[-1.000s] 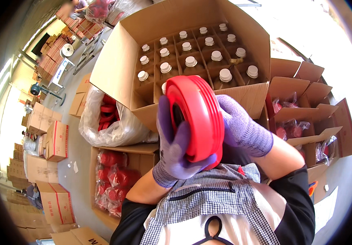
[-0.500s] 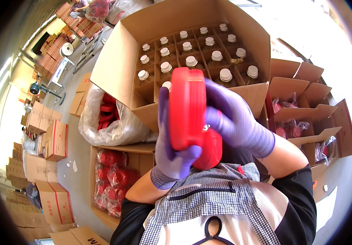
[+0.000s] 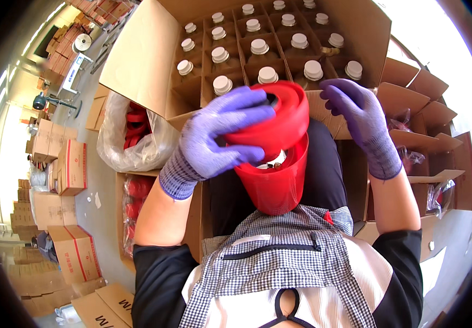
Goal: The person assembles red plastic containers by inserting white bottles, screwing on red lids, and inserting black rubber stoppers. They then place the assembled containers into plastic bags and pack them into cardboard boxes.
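A red tapered tub (image 3: 276, 188) stands between my thighs, with something shiny and silvery inside its mouth. Above it is a red round lid (image 3: 286, 117), tilted and slightly blurred, with a dark spot near its centre. My left hand (image 3: 216, 134), in a purple knit glove, grips the lid's left side, fingers across the top and thumb below. To the right of the lid, my gloved right hand (image 3: 359, 109) is raised and holds nothing, its fingers loosely bent and apart. Right in front, a large open carton (image 3: 137, 68) holds several white-capped bottles (image 3: 259, 46) in cardboard dividers.
On the left, a clear plastic bag (image 3: 162, 134) contains red parts, above a box of wrapped red pieces (image 3: 135, 202). Divided cartons (image 3: 438, 142) with plastic-wrapped items stand on the right. Closed cartons (image 3: 74, 254) and a fan (image 3: 82, 42) are farther left.
My right hand has let go of the red lid and moved away to the right. The lid, previously on edge, has tipped flatter over the tub. The view has shifted.
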